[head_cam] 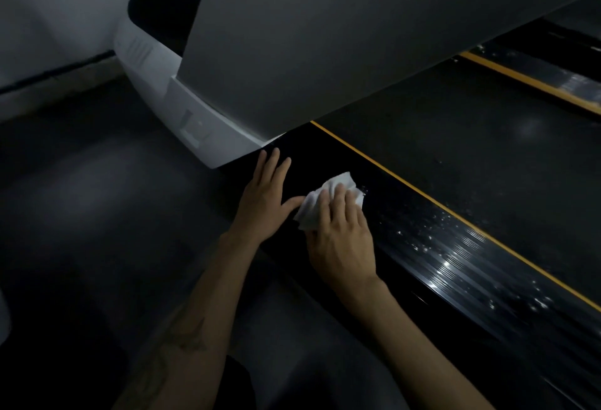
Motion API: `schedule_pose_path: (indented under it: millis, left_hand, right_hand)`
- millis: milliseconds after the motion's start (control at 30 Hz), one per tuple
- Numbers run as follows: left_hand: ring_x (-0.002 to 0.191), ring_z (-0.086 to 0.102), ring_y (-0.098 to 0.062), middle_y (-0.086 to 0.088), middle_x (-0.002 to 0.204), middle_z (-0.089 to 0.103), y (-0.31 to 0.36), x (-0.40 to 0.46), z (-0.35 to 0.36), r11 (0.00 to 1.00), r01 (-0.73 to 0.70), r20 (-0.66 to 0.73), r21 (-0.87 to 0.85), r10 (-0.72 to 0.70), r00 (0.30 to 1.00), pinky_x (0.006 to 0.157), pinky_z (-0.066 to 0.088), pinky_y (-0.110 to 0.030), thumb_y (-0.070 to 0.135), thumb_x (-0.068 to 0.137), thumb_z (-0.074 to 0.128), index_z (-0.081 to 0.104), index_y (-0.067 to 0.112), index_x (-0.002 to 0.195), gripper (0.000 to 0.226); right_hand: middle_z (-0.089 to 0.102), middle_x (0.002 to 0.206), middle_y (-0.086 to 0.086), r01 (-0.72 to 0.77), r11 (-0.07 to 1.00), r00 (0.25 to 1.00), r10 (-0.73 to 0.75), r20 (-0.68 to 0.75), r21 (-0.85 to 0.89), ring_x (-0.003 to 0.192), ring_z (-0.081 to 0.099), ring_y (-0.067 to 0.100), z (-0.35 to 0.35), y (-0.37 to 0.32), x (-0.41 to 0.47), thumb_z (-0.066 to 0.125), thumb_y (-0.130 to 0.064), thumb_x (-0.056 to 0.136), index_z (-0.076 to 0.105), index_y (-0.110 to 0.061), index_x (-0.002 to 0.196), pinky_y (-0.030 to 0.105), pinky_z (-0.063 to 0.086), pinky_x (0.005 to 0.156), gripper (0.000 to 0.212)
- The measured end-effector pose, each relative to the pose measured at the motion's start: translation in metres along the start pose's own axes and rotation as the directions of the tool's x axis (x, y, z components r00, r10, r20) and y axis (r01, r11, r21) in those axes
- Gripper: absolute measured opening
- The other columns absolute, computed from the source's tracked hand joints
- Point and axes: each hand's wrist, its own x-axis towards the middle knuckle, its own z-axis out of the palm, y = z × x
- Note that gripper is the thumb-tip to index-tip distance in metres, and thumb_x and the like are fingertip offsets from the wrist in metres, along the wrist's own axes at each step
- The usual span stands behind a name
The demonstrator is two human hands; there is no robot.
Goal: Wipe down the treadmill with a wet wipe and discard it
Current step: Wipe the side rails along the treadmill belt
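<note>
A crumpled white wet wipe lies on the treadmill's glossy black side rail. My right hand presses flat on the wipe, fingers spread over it. To its left my left hand rests open on the rail's outer edge, thumb touching the wipe. A thin yellow stripe runs between the rail and the dark running belt. Wet specks glint on the rail to the right of the wipe.
A broad grey upright panel of the treadmill overhangs the belt just above my hands. A white motor housing sits at the rail's front end. Dark floor lies to the left. A second rail runs at far right.
</note>
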Motion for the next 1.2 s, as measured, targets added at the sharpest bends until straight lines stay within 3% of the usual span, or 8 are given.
schedule_pose_path:
  millis: [67, 200, 400, 533, 667, 867, 1067, 1200]
  left_hand:
    - [0.159, -0.011, -0.017, -0.001, 0.174, 0.000, 0.000, 0.000, 0.000, 1.000, -0.003, 0.009, -0.003, 0.003, 1.000, 0.123, 0.023, -0.044, 0.040, 0.098, 0.066, 0.022, 0.017, 0.163, 0.082]
    - [0.159, -0.011, -0.018, -0.001, 0.174, -0.001, 0.001, 0.000, -0.001, 1.000, -0.004, 0.011, -0.004, 0.004, 1.000, 0.125, 0.021, -0.044, 0.037, 0.098, 0.066, 0.022, 0.017, 0.163, 0.081]
    - [0.159, -0.011, -0.015, 0.002, 0.174, 0.003, 0.000, 0.000, -0.004, 0.999, -0.013, 0.014, -0.041, 0.014, 1.000, 0.126, 0.012, -0.040, 0.038, 0.098, 0.065, 0.029, 0.020, 0.161, 0.075]
    - [0.159, -0.003, -0.012, 0.003, 0.172, 0.016, 0.003, -0.001, -0.003, 0.995, -0.086, -0.011, -0.050, 0.085, 0.996, 0.129, 0.013, -0.042, 0.036, 0.103, 0.056, 0.040, 0.018, 0.157, 0.059]
    - [0.159, 0.003, -0.013, 0.002, 0.170, 0.022, 0.005, -0.001, 0.004, 0.991, -0.135, -0.016, -0.021, 0.135, 0.991, 0.129, 0.015, -0.044, 0.040, 0.107, 0.048, 0.042, 0.020, 0.156, 0.053]
    - [0.155, -0.008, -0.008, 0.002, 0.172, 0.013, 0.004, -0.001, 0.012, 0.987, -0.149, -0.023, 0.054, 0.151, 0.988, 0.128, 0.002, -0.039, 0.045, 0.109, 0.036, 0.032, 0.023, 0.161, 0.056]
    - [0.159, -0.003, -0.015, -0.001, 0.172, 0.014, 0.007, -0.003, 0.019, 0.989, -0.134, -0.054, 0.065, 0.137, 0.989, 0.130, 0.009, -0.044, 0.046, 0.108, 0.033, 0.032, 0.020, 0.161, 0.059]
    - [0.159, -0.001, -0.017, -0.003, 0.172, 0.017, 0.011, -0.002, 0.018, 0.993, -0.118, -0.054, 0.024, 0.119, 0.991, 0.129, 0.014, -0.042, 0.044, 0.108, 0.036, 0.035, 0.018, 0.159, 0.057]
  right_hand:
    - [0.033, 0.157, 0.034, 0.038, 0.999, 0.998, -0.037, -0.048, 0.026, 0.147, 0.032, 0.049, 0.001, -0.001, 0.002, 0.054, -0.039, 0.097, 0.037, -0.001, 0.153, 0.053, 0.036, 0.118, 0.070]
    - [0.030, 0.163, 0.024, 0.118, 0.991, 0.992, -0.116, -0.048, 0.056, 0.152, 0.028, 0.042, -0.002, 0.019, 0.022, 0.056, -0.035, 0.095, 0.034, -0.009, 0.158, 0.052, 0.033, 0.122, 0.072]
    - [0.021, 0.164, 0.032, 0.026, 1.000, 1.000, -0.027, 0.007, 0.009, 0.154, 0.018, 0.046, 0.000, 0.004, -0.002, 0.022, -0.037, 0.094, 0.023, 0.001, 0.160, 0.054, 0.027, 0.123, 0.076]
    - [0.031, 0.163, 0.022, 0.109, 0.993, 0.992, -0.105, -0.074, 0.052, 0.152, 0.029, 0.041, 0.006, 0.024, 0.016, 0.032, -0.036, 0.091, 0.035, -0.007, 0.158, 0.054, 0.035, 0.120, 0.073]
    - [0.034, 0.160, 0.028, -0.003, 1.000, 0.992, 0.003, -0.122, 0.005, 0.149, 0.032, 0.042, 0.009, 0.023, 0.000, 0.046, -0.031, 0.095, 0.039, -0.001, 0.155, 0.052, 0.037, 0.119, 0.067]
    - [0.031, 0.162, 0.025, 0.079, 0.997, 0.990, -0.076, -0.120, 0.020, 0.151, 0.029, 0.044, 0.009, 0.023, 0.003, 0.044, -0.031, 0.093, 0.035, -0.006, 0.158, 0.052, 0.033, 0.121, 0.070]
    - [0.025, 0.161, 0.034, -0.053, 0.999, 0.997, 0.053, -0.052, 0.005, 0.151, 0.024, 0.048, 0.010, 0.014, -0.018, 0.024, -0.034, 0.095, 0.030, 0.005, 0.156, 0.057, 0.032, 0.121, 0.073]
    - [0.035, 0.159, 0.029, 0.056, 0.998, 0.990, -0.056, -0.129, 0.000, 0.149, 0.032, 0.046, 0.010, 0.026, -0.003, 0.046, -0.034, 0.093, 0.039, -0.002, 0.155, 0.054, 0.033, 0.120, 0.071]
